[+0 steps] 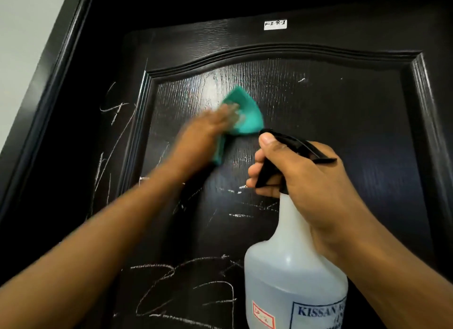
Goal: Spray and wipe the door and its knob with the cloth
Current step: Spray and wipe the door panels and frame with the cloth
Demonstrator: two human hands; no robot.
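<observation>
While the left hand (210,130) is blurred with motion, a teal cloth (245,113) is pressed flat under its fingers against the upper part of the dark door (343,122), inside the arched raised panel. The cloth is spread rather than bunched, presumably so that a broad patch is covered at each pass; a wet sheen is seen on the wood grain just above and around it, which suggests that this area is the one being wiped. The spray bottle (294,274) is gripped at its neck by the right hand (306,176), fingers curled round the black trigger head (294,147), and is kept upright, near the door but beside the cloth, probably so that more liquid can be applied without a change of hands. White chalk-like scribbles (186,287) are left on the lower panel and along the left frame, so the task is judged to be only partly done. A small white label (275,24) is fixed near the top. The knob is not shown.
</observation>
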